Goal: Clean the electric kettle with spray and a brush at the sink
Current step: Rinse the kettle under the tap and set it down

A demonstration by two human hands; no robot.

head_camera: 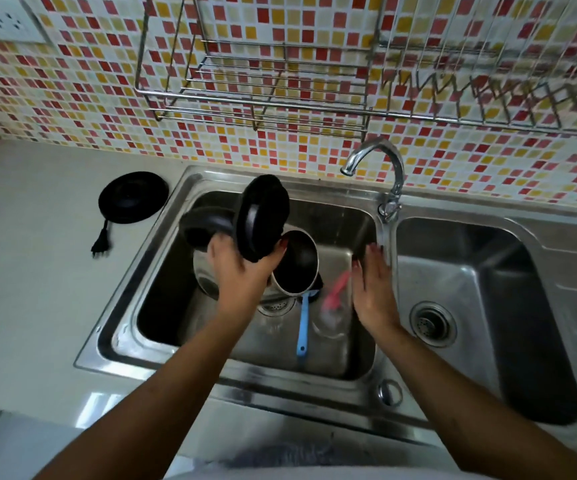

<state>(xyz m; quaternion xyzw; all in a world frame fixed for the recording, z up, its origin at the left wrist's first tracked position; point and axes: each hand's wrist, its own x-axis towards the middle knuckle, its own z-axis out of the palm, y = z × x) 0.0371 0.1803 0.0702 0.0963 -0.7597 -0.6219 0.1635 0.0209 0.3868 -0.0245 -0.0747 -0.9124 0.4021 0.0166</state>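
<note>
The steel electric kettle (295,263) lies tilted in the left sink basin (162,317), its black lid (263,220) flipped open and its mouth facing me. My left hand (242,268) grips the kettle at its black handle (204,226) by the lid hinge. My right hand (372,289) hovers open just right of the kettle, fingers spread, holding nothing. A clear spray bottle with a pink trigger (332,299) lies blurred in the basin beside that hand. A blue-handled brush (303,320) lies on the basin floor below the kettle.
The kettle's black base (133,197) with its cord and plug (102,244) sits on the white counter left of the sink. A chrome tap (380,168) arches over the divider. The right basin (508,306) holds only its drain. Wire racks (256,84) hang on the tiled wall.
</note>
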